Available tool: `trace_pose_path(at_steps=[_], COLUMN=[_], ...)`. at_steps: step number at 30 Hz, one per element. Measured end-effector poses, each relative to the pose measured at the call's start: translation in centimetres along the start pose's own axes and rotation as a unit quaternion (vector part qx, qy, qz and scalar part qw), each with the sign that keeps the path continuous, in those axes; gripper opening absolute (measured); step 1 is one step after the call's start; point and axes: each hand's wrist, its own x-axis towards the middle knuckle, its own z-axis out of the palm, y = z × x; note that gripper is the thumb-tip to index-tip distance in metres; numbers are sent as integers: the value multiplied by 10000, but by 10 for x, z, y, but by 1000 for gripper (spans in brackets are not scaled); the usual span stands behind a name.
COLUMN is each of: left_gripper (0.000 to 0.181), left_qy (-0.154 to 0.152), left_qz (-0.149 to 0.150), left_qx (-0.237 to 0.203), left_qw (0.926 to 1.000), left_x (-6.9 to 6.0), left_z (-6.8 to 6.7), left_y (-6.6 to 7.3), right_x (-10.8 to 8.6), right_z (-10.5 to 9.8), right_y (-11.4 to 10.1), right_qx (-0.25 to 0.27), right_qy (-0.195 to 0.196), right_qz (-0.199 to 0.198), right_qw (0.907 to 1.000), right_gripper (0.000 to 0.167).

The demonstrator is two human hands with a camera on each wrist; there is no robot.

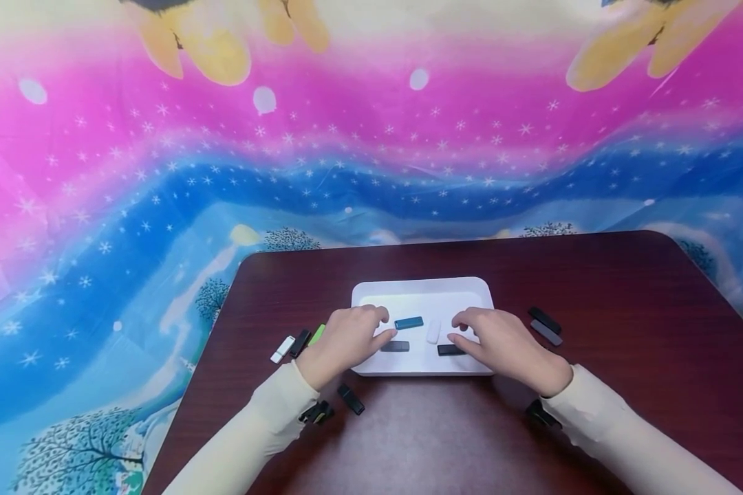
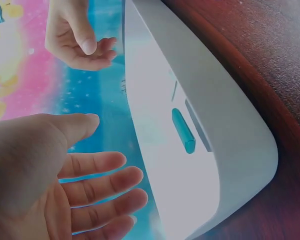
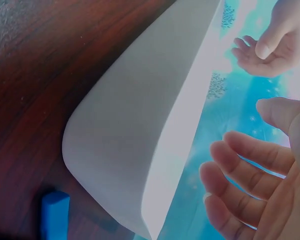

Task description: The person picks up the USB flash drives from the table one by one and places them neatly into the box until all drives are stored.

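Observation:
A white tray (image 1: 408, 367) sits on the dark table, holding several USB sticks: a teal one (image 1: 408, 322), a grey one (image 1: 396, 346), a white one (image 1: 433, 331) and a black one (image 1: 449, 350). Over the tray's left side hovers my left hand (image 1: 345, 342), fingers relaxed and holding nothing; the wrist view (image 2: 97, 185) shows its bare palm. My right hand (image 1: 512, 344) is likewise above the tray's right side, its loosely bent fingers (image 3: 255, 155) gripping nothing. In the head view each hand partly covers a stick.
Left of the tray lie a white stick (image 1: 282, 349), a black stick (image 1: 300, 343) and a green stick (image 1: 317, 335). Another black stick (image 1: 350, 399) is near the front left. On the right, a black stick (image 1: 544, 320) lies beside a grey one (image 1: 546, 333). A printed cloth (image 1: 371, 151) hangs behind.

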Motion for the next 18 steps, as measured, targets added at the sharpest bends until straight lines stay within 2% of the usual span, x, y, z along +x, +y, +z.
trace_pose_path(at_steps=[9,18], left_gripper=[31,32], left_qy=[40,81], left_qz=[41,240], left_qx=[-251,-362], left_qw=[9997,9990], left_x=[1,6], left_z=[-9,-12], left_y=[6,20], right_x=[-6,-15], right_z=[-12,-25], right_y=[5,16], right_qx=[48,-63], right_qy=[86,198], right_qz=[66,235], right_qw=[9999,9995], right_gripper=[27,25])
